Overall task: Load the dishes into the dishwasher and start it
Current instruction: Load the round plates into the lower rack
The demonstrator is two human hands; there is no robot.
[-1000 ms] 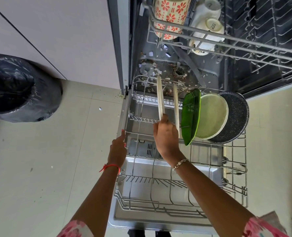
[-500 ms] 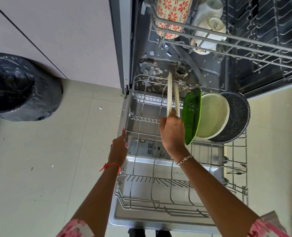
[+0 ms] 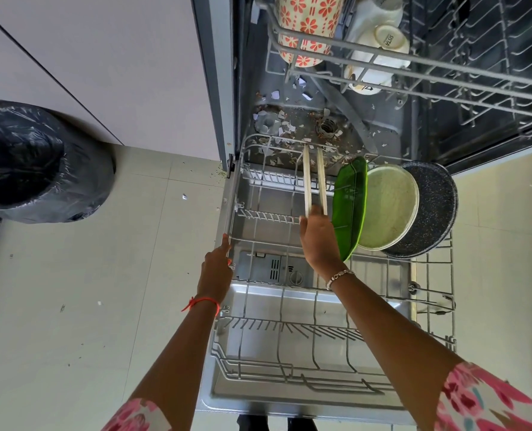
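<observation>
cream plates (image 3: 306, 185): two, thin, stood on edge side by side in the back half of the lower rack (image 3: 231, 213), a narrow gap between them, far rims toward the tub.
right grip (image 3: 319, 241): my right hand pinches the near rims of both plates, fingers curled closed on them; fingertips hidden behind the hand. bracelet on the wrist.
left grip (image 3: 216, 269): my left hand is on the rack's left rim, fingers curled onto the wire, one finger lying along it. red thread on the wrist.
green plate (image 3: 350, 206): on edge just right of my right hand, tilted.
pale green plate (image 3: 389, 206): leans right behind the green one, overlapping it.
speckled pan (image 3: 435, 209): dark, furthest right, leaning against the pale plate.
lower rack: pulled out over the open door (image 3: 320, 300); near half holds no dishes.
upper rack (image 3: 414, 76): floral mug (image 3: 308, 23) and white cups (image 3: 379, 35), upside down.
tub floor (image 3: 283, 126): scattered pale bits.
floor, left: black bin bag (image 3: 34, 163), well apart from the dishwasher.
</observation>
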